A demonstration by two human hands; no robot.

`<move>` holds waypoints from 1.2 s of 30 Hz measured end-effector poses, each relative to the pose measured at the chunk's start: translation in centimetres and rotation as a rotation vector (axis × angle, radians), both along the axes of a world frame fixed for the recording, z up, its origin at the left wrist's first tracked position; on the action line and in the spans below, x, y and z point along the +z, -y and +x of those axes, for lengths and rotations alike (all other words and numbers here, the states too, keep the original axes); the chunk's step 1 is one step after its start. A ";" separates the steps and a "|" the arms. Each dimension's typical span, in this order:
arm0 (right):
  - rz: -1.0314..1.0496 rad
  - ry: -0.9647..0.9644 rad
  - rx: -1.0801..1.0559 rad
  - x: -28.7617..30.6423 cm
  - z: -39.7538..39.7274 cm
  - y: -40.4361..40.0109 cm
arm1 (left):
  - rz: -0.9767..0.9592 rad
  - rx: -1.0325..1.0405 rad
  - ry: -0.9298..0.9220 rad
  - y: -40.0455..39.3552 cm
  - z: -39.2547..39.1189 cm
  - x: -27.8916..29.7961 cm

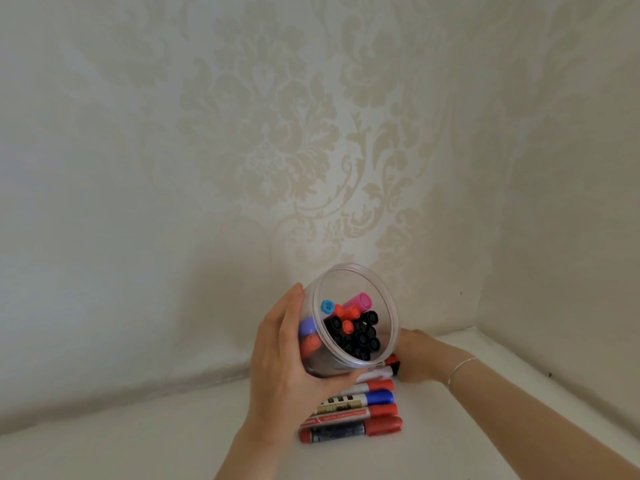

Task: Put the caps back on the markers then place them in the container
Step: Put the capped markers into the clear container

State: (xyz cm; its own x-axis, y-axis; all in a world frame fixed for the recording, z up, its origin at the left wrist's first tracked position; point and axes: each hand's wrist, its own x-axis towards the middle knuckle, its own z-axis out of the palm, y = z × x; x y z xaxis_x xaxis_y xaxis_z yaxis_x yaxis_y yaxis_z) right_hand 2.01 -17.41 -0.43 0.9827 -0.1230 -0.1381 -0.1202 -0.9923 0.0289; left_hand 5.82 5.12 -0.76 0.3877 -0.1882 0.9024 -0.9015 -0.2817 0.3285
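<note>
container (349,320): sitting tilted above the table (138,445), markers inside
loose markers (356,410): lying below, in front of the container

Clear container (349,271): black, orange, pink, blue, purple caps. Table markers (349,415): red, blue caps. Cream damask wallpaper (277,133).

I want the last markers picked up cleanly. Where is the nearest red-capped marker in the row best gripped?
Pinch the nearest red-capped marker across its labelled barrel at mid-length, coming from above and the near side. It lies flat on the table at the row's front edge, so that side is free; the next marker crowds its far side.
</note>
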 end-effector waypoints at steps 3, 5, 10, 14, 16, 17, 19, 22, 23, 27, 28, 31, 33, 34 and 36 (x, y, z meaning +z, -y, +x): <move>0.053 -0.026 -0.056 -0.6 1.0 0.6 | -0.001 -0.001 0.005 0.0 0.0 0.0; 0.077 -0.039 -0.115 -0.6 1.1 1.0 | -0.003 0.006 0.013 0.0 0.1 -0.1; 0.226 -0.082 -0.279 -0.9 0.3 2.3 | 0.000 -0.010 -0.001 0.0 0.4 -0.2; 0.337 0.028 -0.279 -1.7 -0.1 2.8 | 0.007 0.001 -0.006 0.1 0.3 -0.1; 0.500 0.089 -0.277 -2.1 -0.2 2.8 | 0.012 0.009 -0.006 0.1 0.3 0.0; 0.599 0.112 -0.274 -2.3 -0.2 2.8 | 0.012 0.011 -0.005 0.1 0.3 0.0; 0.731 0.123 -0.287 -2.4 -0.4 2.4 | 0.011 0.015 0.002 0.1 0.3 -0.1; 0.794 0.157 -0.295 -2.0 -0.6 2.3 | 0.026 0.020 0.000 0.0 0.4 -0.1; 0.800 0.163 -0.295 -1.8 -0.6 2.3 | 0.030 0.019 -0.005 0.0 0.4 -0.1; 0.876 0.156 -0.329 -1.2 -0.9 2.1 | 0.038 0.019 -0.016 0.1 0.3 0.0; 0.911 0.162 -0.344 -1.1 -1.0 2.2 | 0.036 0.015 -0.021 0.1 0.2 0.1; 1.109 0.202 -0.377 -1.5 -1.5 2.5 | 0.033 -0.001 -0.029 0.0 0.1 0.2; 1.253 0.227 -0.386 -1.9 -1.8 2.7 | 0.037 -0.005 -0.033 0.0 0.1 0.2; 1.318 0.234 -0.396 -2.1 -1.9 2.7 | 0.035 -0.004 -0.034 0.0 0.1 0.2; 1.427 0.238 -0.415 -2.3 -1.9 2.5 | 0.016 -0.011 -0.040 0.1 0.0 0.3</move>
State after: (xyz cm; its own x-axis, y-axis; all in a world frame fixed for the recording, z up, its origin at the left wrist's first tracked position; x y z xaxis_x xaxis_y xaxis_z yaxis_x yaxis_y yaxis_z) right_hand 0.10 -19.94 -2.70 0.9289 -0.2939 -0.2251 -0.2543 -0.0644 -0.9650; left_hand 5.78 5.07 -0.50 0.4216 -0.2070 0.8829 -0.8906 -0.2776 0.3602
